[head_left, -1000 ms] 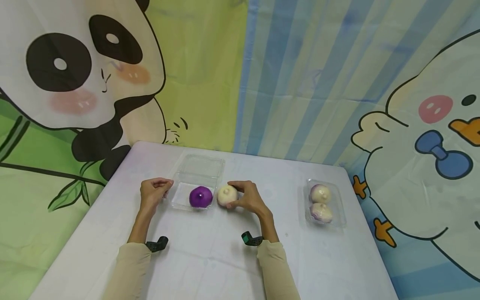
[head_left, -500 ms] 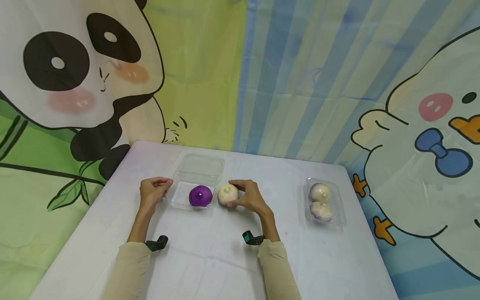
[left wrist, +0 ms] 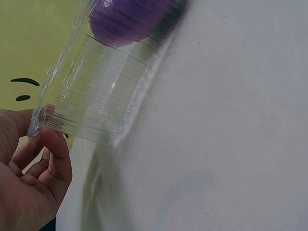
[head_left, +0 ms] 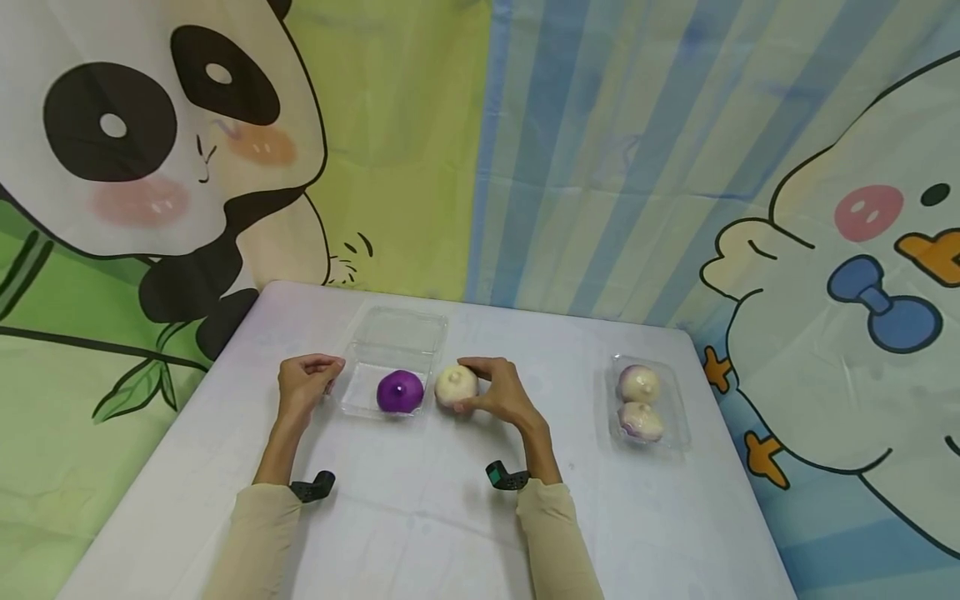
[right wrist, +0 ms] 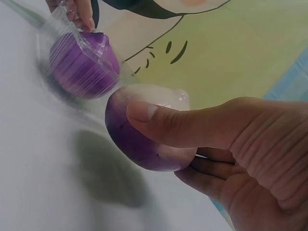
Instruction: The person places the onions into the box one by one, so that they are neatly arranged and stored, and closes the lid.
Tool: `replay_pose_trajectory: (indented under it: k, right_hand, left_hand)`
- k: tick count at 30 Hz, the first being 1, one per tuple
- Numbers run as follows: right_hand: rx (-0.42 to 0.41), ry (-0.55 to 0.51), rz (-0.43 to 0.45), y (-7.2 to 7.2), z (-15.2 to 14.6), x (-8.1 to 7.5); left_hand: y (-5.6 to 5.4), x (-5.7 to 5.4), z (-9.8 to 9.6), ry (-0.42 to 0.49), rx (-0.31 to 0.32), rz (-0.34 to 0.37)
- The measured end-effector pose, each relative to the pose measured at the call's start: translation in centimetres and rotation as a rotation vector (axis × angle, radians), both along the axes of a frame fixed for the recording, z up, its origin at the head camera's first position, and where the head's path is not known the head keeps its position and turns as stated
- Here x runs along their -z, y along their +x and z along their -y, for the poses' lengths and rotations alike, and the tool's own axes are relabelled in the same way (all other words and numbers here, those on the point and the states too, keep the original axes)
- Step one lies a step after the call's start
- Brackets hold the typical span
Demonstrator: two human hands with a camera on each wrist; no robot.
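Note:
My left hand (head_left: 306, 385) pinches the left rim of a clear plastic clamshell box (left wrist: 96, 91) between thumb and fingers. The box's lid (head_left: 400, 331) stands open toward the back. Inside, at the right end, sits a glossy purple onion (head_left: 400, 391) with a pointed tip. My right hand (head_left: 504, 392) grips a white onion (head_left: 455, 386) just right of the box, thumb on the near side and fingers on the far side. In the right wrist view this onion (right wrist: 144, 154) shows a purple lower part and hangs above the table, its shadow below.
On the right of the white-covered table (head_left: 420, 517) lies a second clear plastic box (head_left: 677, 408) with two white-and-purple onions (head_left: 641, 400) in it. Curtains with a panda (head_left: 150, 150) and a bird (head_left: 847, 375) hang behind and beside the table.
The right hand with the white onion has shifted very slightly right and away from the box. The left hand stays on the box rim; the view tilts a little.

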State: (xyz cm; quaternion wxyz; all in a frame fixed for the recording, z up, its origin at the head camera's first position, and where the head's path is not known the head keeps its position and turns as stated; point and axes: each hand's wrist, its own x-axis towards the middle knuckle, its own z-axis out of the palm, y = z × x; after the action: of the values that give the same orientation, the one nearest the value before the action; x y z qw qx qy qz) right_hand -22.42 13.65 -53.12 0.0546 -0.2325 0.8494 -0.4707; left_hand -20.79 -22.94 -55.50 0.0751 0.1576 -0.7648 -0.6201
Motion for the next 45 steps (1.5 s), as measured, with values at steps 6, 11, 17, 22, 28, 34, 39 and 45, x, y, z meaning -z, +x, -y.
replay_pose_trajectory:
  k: [6, 11, 17, 22, 28, 34, 39, 45]
  right_hand:
    - [0.008, -0.019, -0.009, 0.0, -0.1, -0.5]
    - [0.011, -0.018, -0.010, 0.0, -0.1, -0.8]
    - [0.003, -0.038, -0.027, 0.1, 0.1, -1.3]
    - [-0.001, -0.049, -0.030, 0.2, 0.4, -1.8]
    - [-0.003, -0.069, -0.039, 0.4, 1.0, -1.9]
    - [-0.017, -0.088, -0.054, 0.5, 1.6, -2.1]
    - [-0.023, -0.089, -0.056, 0.5, 2.1, -2.2]
    - [-0.032, -0.088, -0.069, 0.6, 2.8, -2.4]
  left_hand:
    - [0.0, -0.1, -0.1, 0.006, -0.002, -0.011]
    - [0.0, 0.1, -0.2, -0.005, -0.011, 0.001]
    - [0.0, 0.1, -0.1, -0.009, -0.008, -0.001]
    - [0.0, 0.0, -0.2, 0.004, 0.000, -0.011]
    - [0.0, 0.1, -0.2, 0.004, 0.000, -0.008]
    - [0.1, 0.1, -0.1, -0.008, -0.002, 0.000]
    - [0.2, 0.1, -0.1, -0.005, -0.006, 0.010]
    - [0.2, 0.1, -0.1, -0.007, -0.002, 0.006]
